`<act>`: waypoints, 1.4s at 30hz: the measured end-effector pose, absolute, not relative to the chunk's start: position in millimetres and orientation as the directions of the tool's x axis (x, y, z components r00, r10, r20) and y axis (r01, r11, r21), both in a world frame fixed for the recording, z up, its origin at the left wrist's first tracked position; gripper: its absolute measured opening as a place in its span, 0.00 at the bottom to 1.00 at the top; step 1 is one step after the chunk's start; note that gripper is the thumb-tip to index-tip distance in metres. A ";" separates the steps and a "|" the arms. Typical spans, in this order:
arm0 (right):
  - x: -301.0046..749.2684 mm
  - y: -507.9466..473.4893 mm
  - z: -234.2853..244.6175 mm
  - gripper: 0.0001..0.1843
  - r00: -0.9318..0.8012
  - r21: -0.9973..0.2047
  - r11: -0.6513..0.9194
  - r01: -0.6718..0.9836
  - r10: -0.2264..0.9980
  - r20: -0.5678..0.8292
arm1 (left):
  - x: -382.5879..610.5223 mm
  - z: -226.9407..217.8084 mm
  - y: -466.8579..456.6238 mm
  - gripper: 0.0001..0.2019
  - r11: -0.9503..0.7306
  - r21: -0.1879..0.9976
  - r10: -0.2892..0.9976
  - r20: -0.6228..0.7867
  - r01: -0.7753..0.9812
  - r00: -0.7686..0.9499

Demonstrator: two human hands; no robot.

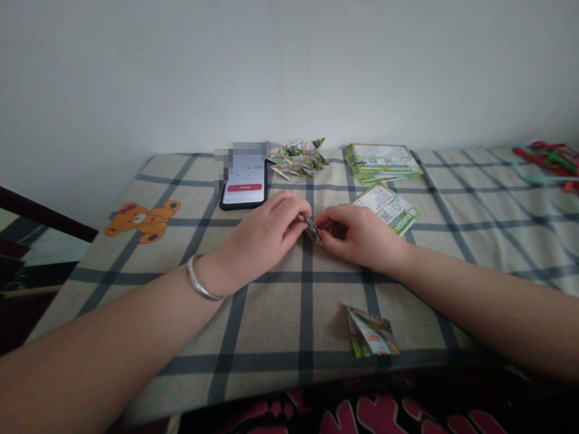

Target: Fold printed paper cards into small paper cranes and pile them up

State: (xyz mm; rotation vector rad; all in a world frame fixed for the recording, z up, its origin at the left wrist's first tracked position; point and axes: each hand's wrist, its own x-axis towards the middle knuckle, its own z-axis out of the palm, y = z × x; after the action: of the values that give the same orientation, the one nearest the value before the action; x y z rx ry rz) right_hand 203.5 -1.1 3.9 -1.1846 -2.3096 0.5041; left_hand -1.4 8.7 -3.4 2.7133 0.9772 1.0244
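My left hand [266,232] and my right hand [357,235] meet at the middle of the checked cloth [280,307]. Both pinch one small folded piece of printed paper [312,228] between their fingertips, low over the cloth. A silver bangle [201,280] circles my left wrist. A half-folded paper piece [371,331] lies near the front edge, below my right hand. A flat green-and-white leaflet [389,208] rests just behind my right hand.
A phone [244,184] with a lit screen lies behind my left hand. Several folded paper shapes [296,158] are heaped beside it, and a stack of leaflets [382,160] sits further right. Red and green cords [549,158] lie far right. A bear print [142,220] marks the cloth's left.
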 end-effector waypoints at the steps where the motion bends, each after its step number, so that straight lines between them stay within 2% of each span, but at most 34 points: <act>1: 203.6 -0.8 3.4 0.09 -0.499 -0.539 0.548 0.640 0.830 0.251 | -0.5 -4.1 8.7 0.07 -0.764 0.337 0.634 0.552 0.551 0.542; 4: 203.8 -0.3 2.7 0.08 -0.490 -0.553 0.535 0.638 0.837 0.244 | 1.7 -7.4 9.3 0.10 -0.677 0.497 0.735 0.489 0.543 0.469; 7: 203.7 -0.5 2.9 0.08 -0.478 -0.553 0.524 0.648 0.845 0.240 | 2.7 -10.0 10.2 0.10 -0.643 0.569 0.766 0.461 0.513 0.449; 18: 199.0 -2.6 4.6 0.08 -0.450 -0.641 0.493 0.589 0.858 0.246 | 4.6 -4.9 10.4 0.05 -0.649 0.529 0.759 0.501 0.547 0.416; 28: 200.2 -0.9 2.7 0.06 -0.441 -0.619 0.488 0.616 0.864 0.243 | 6.3 -8.5 10.6 0.08 -0.559 0.723 0.817 0.396 0.406 0.419; 42: 198.0 -2.8 2.3 0.08 -0.486 -0.505 0.565 0.653 0.824 0.292 | 10.5 -13.6 8.9 0.06 -0.469 0.833 0.859 0.352 0.294 0.373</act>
State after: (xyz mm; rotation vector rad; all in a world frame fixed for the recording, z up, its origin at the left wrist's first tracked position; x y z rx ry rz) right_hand 198.0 -2.8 2.3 -1.1831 -2.2939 0.4479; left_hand 10.5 8.9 -13.6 1.9552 0.9928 1.0619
